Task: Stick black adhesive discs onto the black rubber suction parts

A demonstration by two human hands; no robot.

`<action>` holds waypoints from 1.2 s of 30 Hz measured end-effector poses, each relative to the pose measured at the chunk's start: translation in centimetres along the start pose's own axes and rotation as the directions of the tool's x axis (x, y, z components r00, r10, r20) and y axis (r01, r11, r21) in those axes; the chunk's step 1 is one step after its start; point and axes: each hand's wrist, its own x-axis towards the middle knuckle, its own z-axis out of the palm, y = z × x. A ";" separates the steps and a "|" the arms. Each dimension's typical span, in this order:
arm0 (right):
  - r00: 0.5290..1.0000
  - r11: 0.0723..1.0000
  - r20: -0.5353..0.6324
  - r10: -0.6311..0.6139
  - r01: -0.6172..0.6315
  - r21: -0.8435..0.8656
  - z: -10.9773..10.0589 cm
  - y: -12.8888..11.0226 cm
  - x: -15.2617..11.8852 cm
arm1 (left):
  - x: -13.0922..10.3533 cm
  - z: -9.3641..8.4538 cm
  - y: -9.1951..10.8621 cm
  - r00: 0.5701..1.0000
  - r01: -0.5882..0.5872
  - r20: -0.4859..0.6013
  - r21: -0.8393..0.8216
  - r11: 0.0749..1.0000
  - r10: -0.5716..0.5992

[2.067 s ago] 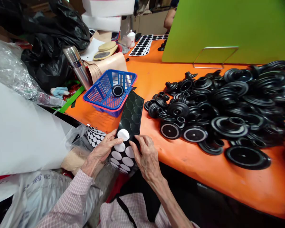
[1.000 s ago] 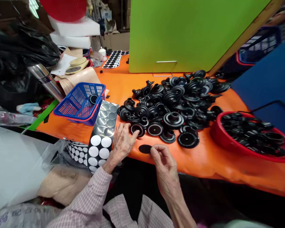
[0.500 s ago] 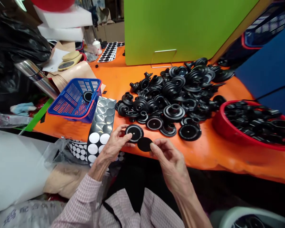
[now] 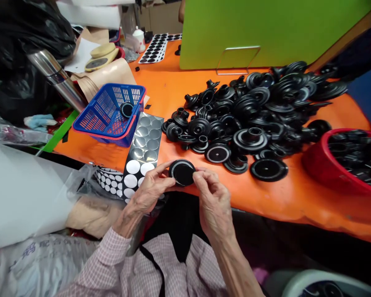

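Note:
My left hand [image 4: 151, 189] grips a round black plastic base [image 4: 174, 166] by its left edge, the flat face turned up toward me. Between the thumb and fingers of my right hand [image 4: 212, 194] is the right edge of a thin black round pad [image 4: 185, 175]. The pad lies over the face of the base, and a pale ring shows along the upper left. Whether the pad is pressed down all over I cannot tell. Beyond my hands is a heap of similar black bases [image 4: 247, 119]. A strip of round stickers [image 4: 146, 138] hangs over the table edge by my left hand.
A blue basket [image 4: 131, 134] with one black base in it stands at left on the orange table [image 4: 170, 88]. At right is a red tub [image 4: 317, 165] of black parts. A green board [image 4: 250, 29] rises behind the heap, and a steel flask [image 4: 54, 76] leans at far left.
My right hand has brought the black pad left and up, from beside the base to over its face. The camera view has shifted, so the table things appear farther right.

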 end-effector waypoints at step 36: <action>0.956 0.899 -0.059 -0.286 0.247 -0.363 1.6 2.1 -0.1 | 0.1 -0.3 -0.9 0.999 -0.033 0.009 -0.002 0.999 0.033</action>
